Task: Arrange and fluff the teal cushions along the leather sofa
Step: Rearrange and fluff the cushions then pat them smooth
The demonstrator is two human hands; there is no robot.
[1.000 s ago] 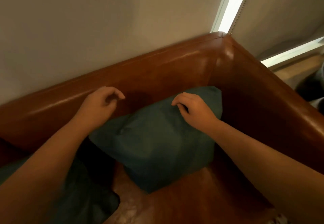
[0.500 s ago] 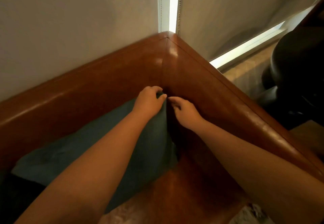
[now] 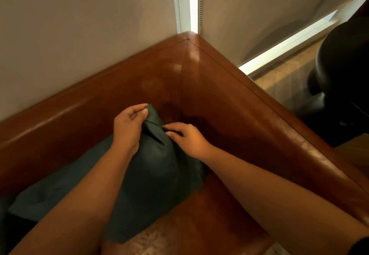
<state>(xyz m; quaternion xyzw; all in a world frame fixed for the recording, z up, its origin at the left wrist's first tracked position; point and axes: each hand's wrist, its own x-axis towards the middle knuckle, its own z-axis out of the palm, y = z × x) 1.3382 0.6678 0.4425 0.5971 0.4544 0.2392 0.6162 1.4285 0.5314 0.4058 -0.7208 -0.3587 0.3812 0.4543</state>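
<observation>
A teal cushion (image 3: 151, 177) lay on the seat of the brown leather sofa (image 3: 229, 99), pushed into the corner where the backrest met the side arm. Its upper corner stood up against the backrest, just short of the corner seam, while its far end stretched away along the backrest toward the seat's left edge.

The left hand (image 3: 127, 129) was at that raised corner, fingers curled over the top of the fabric and the thumb pressed against its near face, so the cloth was pinched between them. The right hand (image 3: 187, 139) sat just beside it on the cushion's right shoulder, fingers bent and their tips pressing into a fold of the cover; whether they actually gripped the cloth could not be told. The two hands were close together, with only the bunched ridge of fabric between them. Both forearms crossed over the cushion's body from the near edge of the seat.

Behind the sofa's corner a bright strip of window (image 3: 193, 3) showed between pale blinds, and a dark rounded object (image 3: 343, 79) stood beyond the side arm.
</observation>
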